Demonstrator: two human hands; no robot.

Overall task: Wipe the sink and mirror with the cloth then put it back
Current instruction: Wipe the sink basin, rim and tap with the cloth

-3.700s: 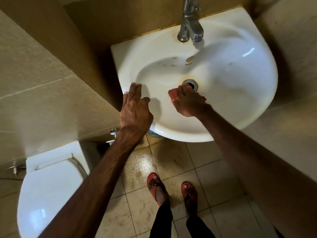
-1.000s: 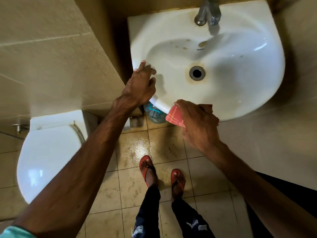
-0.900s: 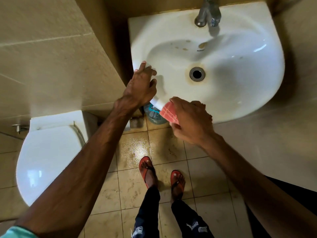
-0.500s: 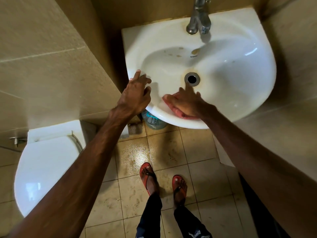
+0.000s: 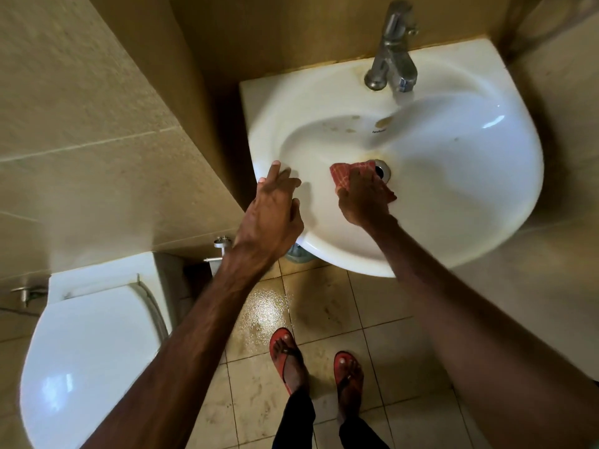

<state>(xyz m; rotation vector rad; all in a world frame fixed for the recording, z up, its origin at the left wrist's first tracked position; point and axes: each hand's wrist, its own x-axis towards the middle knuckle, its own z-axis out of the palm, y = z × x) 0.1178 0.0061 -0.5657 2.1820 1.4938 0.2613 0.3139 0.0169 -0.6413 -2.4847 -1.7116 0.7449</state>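
Observation:
The white sink [image 5: 453, 176] hangs on the wall, with brown stains near its drain [image 5: 384, 168] and under the tap [image 5: 390, 56]. A red checked cloth [image 5: 340, 178] lies in the basin just left of the drain. My right hand [image 5: 363, 199] presses down on it with fingers laid flat, covering most of it. My left hand [image 5: 272, 209] rests on the sink's left rim with its fingers stretched out. The mirror is out of view.
A white toilet [image 5: 87, 345] with its lid down stands at lower left. Tiled walls close in on both sides of the sink. My feet in red sandals [image 5: 285, 354] stand on the wet tiled floor [image 5: 269, 312]. A bottle [image 5: 296, 252] peeks from under the sink.
My right hand has carried the cloth from the sink's front rim up into the basin beside the drain. My left hand has stayed on the left rim.

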